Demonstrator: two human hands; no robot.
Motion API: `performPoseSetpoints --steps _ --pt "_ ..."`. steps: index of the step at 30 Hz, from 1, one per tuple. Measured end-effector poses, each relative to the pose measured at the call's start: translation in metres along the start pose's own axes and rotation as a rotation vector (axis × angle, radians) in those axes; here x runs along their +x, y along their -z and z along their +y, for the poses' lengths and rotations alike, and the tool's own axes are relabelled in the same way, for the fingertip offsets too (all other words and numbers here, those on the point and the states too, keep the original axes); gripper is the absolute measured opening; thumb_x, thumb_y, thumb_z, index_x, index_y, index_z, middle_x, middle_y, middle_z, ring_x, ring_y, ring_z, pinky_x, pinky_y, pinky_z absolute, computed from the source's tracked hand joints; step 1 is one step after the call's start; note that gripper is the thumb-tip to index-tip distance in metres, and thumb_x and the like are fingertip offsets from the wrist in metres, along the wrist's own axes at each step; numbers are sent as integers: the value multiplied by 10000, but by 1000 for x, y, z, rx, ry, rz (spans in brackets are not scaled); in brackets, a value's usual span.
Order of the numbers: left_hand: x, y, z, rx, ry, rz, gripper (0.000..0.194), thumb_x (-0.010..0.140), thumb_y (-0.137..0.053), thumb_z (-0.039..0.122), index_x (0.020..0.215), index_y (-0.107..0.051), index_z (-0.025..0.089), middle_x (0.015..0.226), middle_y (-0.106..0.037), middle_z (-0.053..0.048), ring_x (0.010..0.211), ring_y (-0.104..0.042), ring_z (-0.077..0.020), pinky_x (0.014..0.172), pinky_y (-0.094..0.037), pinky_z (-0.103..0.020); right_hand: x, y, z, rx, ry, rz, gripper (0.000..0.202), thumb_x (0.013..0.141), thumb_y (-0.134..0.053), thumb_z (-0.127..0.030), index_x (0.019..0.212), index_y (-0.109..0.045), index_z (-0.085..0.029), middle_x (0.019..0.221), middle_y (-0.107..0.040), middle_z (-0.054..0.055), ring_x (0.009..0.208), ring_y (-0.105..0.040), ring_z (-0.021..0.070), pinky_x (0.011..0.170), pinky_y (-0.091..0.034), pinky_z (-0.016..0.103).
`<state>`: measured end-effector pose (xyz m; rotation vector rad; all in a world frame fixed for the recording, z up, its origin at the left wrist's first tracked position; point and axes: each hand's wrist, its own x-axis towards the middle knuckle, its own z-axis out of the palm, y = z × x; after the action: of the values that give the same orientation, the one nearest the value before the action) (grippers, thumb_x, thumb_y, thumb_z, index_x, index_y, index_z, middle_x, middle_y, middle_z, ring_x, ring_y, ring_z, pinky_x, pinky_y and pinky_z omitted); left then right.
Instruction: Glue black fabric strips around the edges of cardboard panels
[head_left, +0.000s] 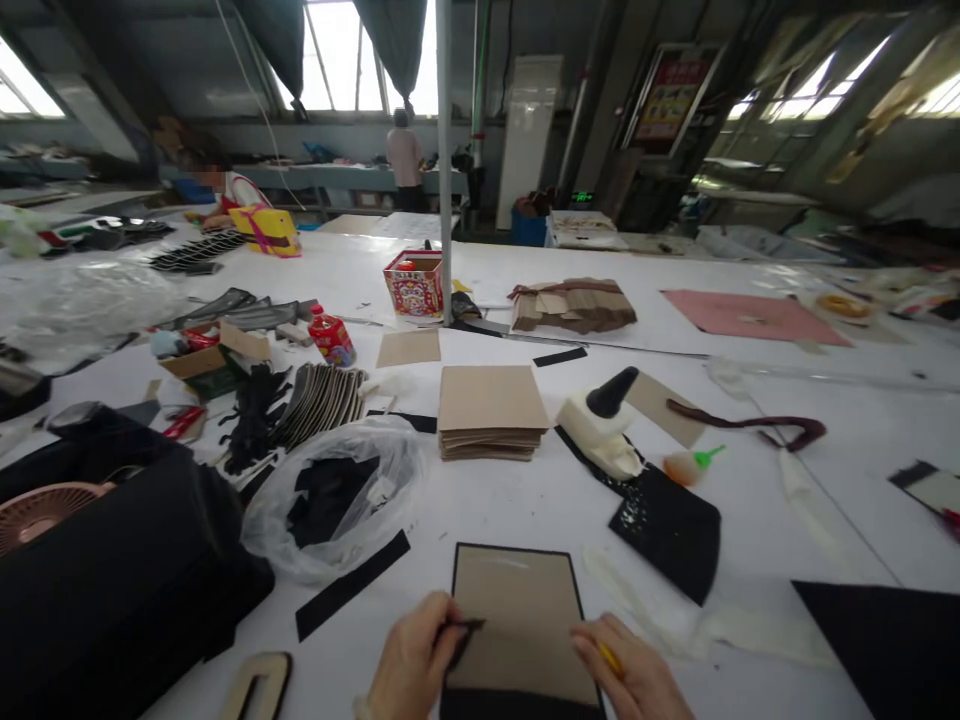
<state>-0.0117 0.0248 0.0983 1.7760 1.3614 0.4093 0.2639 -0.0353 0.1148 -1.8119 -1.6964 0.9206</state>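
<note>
A grey-brown board (pixel 517 610) with black edging lies flat in front of me, with a wider black band along its near end. Over its left side, my left hand (pixel 416 650) is closed, pinching a small dark strip (pixel 471 625) whose kind is not clear. At the board's right edge my right hand (pixel 634 670) is closed around something yellow (pixel 611 658), perhaps a tool handle; the rest of it is hidden by the fingers. A black strip (pixel 354 585) lies left of the board.
Beyond the board stands a stack of cardboard sheets (pixel 493 400). A white glue container (pixel 600 420) with a black top rests by black fabric (pixel 671 530). Leftward are a plastic bag (pixel 405 460) and a large black roll (pixel 135 570). Another person (pixel 232 190) works far left.
</note>
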Motion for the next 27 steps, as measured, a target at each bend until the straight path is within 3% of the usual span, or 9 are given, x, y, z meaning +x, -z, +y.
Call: performPoseSetpoints --steps 2,5,8,12,16,20,23,27 --pt "4 -19 28 -44 -74 -157 97 826 -468 232 828 -563 247 837 -658 3 792 -591 -142 725 -425 -229 3 -8 -12 60 -87 -87 262 747 -620 -414 938 -658 -239 824 -643 38 758 -583 198 682 -469 254" --pt "12 -43 49 -79 -109 -292 240 764 -500 194 973 -590 269 956 -673 1 884 -594 -153 807 -431 -241 8 -15 -19 167 -197 -193 110 686 -603 -310 686 -590 -201 662 -566 -15 649 -501 158 584 -393 232" --pt "21 -53 40 -122 -10 -329 386 715 -544 223 1098 -566 266 984 -664 4 921 -581 -168 831 -428 -257 14 -13 -8 281 -263 -171 245 709 -502 -298 529 -364 -204 520 -370 -55 549 -369 111 516 -286 233" --pt "30 -48 4 -257 187 -420 119 703 -550 310 723 -590 200 696 -604 28 735 -547 -148 655 -407 -238 21 -12 25 405 -427 -50 200 669 -485 -316 556 -349 -223 456 -366 -73 463 -361 99 475 -277 230" --pt "43 -45 -27 -404 331 -389 349 648 -595 527 704 -530 188 571 -476 60 517 -408 -86 489 -307 -228 32 -19 51 366 -521 -13 183 669 -488 -275 553 -354 -229 405 -440 -64 391 -377 90 439 -284 219" --pt "66 -49 -40 -399 412 -282 578 581 -516 752 747 -506 198 519 -446 73 407 -361 -72 399 -268 -229 48 -25 62 319 -552 11 178 725 -475 -225 567 -392 -221 392 -474 -57 392 -405 94 445 -293 213" --pt "82 -53 -46 -289 410 -179 508 648 -455 737 645 -399 232 474 -426 78 394 -406 -90 388 -280 -229 61 -26 67 265 -563 23 202 755 -475 -201 558 -428 -211 411 -516 -43 424 -445 104 465 -312 213" --pt "94 -54 -53 -136 398 -102 348 782 -454 529 616 -391 230 514 -516 59 411 -452 -96 428 -315 -229 77 -27 71 180 -583 31 236 750 -519 -176 527 -450 -205 420 -523 -41 472 -513 123 525 -358 224"
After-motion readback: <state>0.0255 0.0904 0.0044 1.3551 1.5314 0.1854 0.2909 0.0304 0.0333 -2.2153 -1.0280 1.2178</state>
